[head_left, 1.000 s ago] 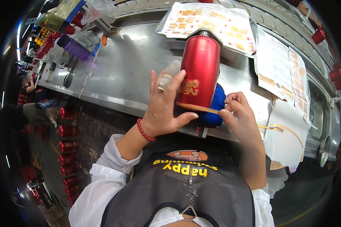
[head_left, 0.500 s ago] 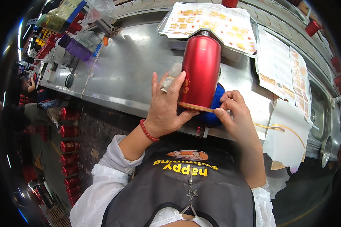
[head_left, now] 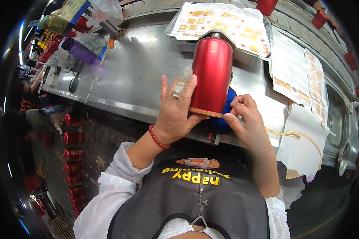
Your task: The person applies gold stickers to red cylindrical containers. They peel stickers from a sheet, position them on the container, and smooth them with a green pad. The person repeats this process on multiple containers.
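Note:
A shiny red metal canister (head_left: 212, 75) lies in front of me, its narrow end in a dark holder (head_left: 217, 33) at the far side. Around its near rim runs a thin gold strip (head_left: 205, 113). My left hand (head_left: 175, 103) grips the canister's left side, thumb against the strip; a pale wrap (head_left: 182, 83) covers one finger. On the right, my right hand (head_left: 245, 117) pinches the strip between thumb and forefinger, and the loose tail (head_left: 283, 132) trails off rightward. A blue fuzzy pad (head_left: 228, 104) shows behind the canister's near end, partly hidden.
Printed gold-and-red sticker sheets (head_left: 223, 24) lie on a tray at the back, with more sheets (head_left: 291, 69) to the right. White paper (head_left: 303, 139) hangs over the table edge. A purple bottle (head_left: 79, 49) stands left on the metal table (head_left: 143, 55). Red canisters (head_left: 319, 19) sit on the conveyor behind.
The canister has turned: the gold print by my left fingers is no longer visible. Both hands have barely moved. Red canisters on the conveyor have shifted along.

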Demonstrator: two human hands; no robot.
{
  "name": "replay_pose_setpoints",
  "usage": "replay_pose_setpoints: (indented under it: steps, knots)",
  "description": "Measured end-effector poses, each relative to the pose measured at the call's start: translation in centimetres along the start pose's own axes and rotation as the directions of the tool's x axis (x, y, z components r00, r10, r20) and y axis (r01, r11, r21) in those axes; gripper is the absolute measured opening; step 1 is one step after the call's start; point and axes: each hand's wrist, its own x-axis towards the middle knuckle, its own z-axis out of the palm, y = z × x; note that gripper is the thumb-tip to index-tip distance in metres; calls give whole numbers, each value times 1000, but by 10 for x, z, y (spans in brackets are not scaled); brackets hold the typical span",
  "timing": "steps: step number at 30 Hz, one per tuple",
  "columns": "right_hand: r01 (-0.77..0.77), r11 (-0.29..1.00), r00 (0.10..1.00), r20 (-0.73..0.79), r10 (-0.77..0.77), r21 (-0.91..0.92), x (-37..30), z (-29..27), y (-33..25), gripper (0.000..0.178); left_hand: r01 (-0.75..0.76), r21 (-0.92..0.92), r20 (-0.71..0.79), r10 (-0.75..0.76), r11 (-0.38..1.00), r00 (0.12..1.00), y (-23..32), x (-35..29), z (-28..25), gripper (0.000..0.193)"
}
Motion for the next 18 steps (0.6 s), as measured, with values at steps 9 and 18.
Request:
replay_pose_setpoints:
  steps: [9,18]
  knots:
    - [-18,1000,1000,-13,18,4,-1,1,-2,20,-22,-9,-1,22,1000,1000,1,2,-1,90]
    - [159,983,975,-140,-170,-92,-12,10,4,14,207,-463,104,-179,862,978,-13,-16,-2,89]
